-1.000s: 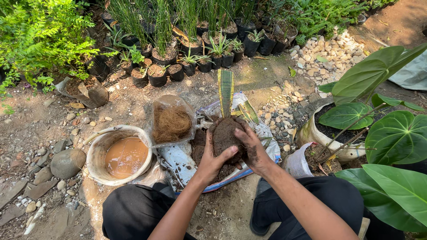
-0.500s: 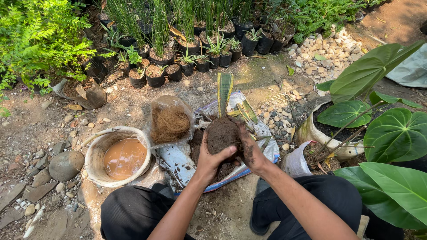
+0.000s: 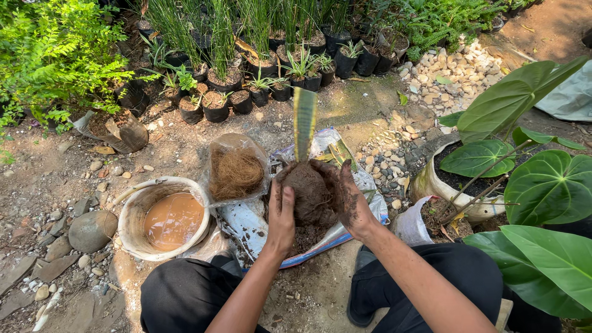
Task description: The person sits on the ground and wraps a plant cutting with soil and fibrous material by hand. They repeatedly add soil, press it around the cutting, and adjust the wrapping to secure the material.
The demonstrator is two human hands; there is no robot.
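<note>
A dark brown ball of soil (image 3: 306,192) with one upright striped green leaf (image 3: 304,122) rising from it is cupped between both hands. My left hand (image 3: 281,217) presses flat against its left side. My right hand (image 3: 348,200), smeared with soil, wraps its right side. The ball hangs just above a plastic sheet (image 3: 367,185) strewn with loose soil, in front of my knees in black trousers.
A clear bag of brown coconut fibre (image 3: 235,171) stands left of the ball. A white bucket of muddy water (image 3: 166,217) sits further left. Potted seedlings (image 3: 217,105) line the back. Large-leafed plants in a white pot (image 3: 428,184) crowd the right. Stones lie scattered about.
Both hands have shifted slightly around the soil ball, and the left hand now lies flatter against its side. The ball stays in the same place.
</note>
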